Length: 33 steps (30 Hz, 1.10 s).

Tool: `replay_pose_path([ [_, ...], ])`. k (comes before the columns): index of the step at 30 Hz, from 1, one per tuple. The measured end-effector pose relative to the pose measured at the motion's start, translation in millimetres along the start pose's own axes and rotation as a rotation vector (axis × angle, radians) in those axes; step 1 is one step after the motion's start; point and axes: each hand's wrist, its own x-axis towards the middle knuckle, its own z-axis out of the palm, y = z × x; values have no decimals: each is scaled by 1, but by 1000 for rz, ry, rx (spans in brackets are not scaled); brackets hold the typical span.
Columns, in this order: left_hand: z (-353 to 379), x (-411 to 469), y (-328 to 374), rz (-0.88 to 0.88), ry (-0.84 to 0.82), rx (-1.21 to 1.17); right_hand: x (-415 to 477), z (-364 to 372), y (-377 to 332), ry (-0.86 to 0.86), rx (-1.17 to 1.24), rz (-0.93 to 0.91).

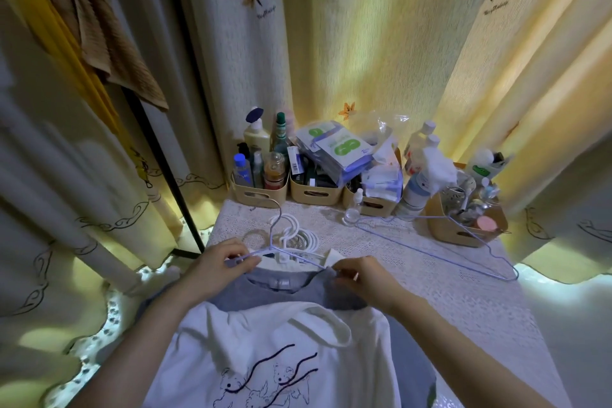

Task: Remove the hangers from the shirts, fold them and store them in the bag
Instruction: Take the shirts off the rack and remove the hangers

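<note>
Grey shirt lies flat on the table's lace cloth, collar toward the far side, w/ a thin blue wire hanger in its neck opening. The hanger's long axis runs left-right across the collar. Its hook points far, over a pile of white plastic hangers.

Left hand grips the hanger's left arm, fingers curled round the wire just outside the collar. Right hand pinches shirt fabric at the right shoulder, right by the hanger's right tip. So there's one hand at each end of the wire, and the shirt body trails to the near side under a white cloth bag.

Next move, prob.: the right hand peels the shoulder off the tip while the left draws the wire out far/left. The right hand is nearer the snag pt.

Materials:
- **Wire:** slim, stiff and smooth, so it should slip free easily.
- **Shirt:** soft knit, apt to drag & bunch.
- **Bag:** thick off-white fabric w/ loop handles and line-drawn dogs. It lies over the shirt's lower part and may help pin it.
- **Second blue wire hanger:** lies bare on the cloth, far right, near the storage baskets.
</note>
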Motion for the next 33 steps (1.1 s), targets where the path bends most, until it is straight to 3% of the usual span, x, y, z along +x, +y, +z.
replay_pose_path([
  [5, 22, 4, 11, -23, 105, 3, -5, 4, 1, 75, 110, -108],
  [9, 17, 7, 10, -22, 250, 52, -24, -2, 26, 114, 239, 24],
  [13, 11, 4, 8, -75, 281, 177, -51, -3, 47, 147, 350, 106],
  [22, 18, 12, 11, -60, 372, -3, -59, -8, 40, -34, 339, 166],
  [27, 23, 21, 30, -7, 292, -67, -41, -32, 17, 309, 432, 195],
  [31, 34, 25, 50, 0, 306, -32, -22, -31, -21, 99, 276, 30],
  [33, 34, 25, 51, -24, 332, -48, -14, -26, -35, 73, 247, -13],
])
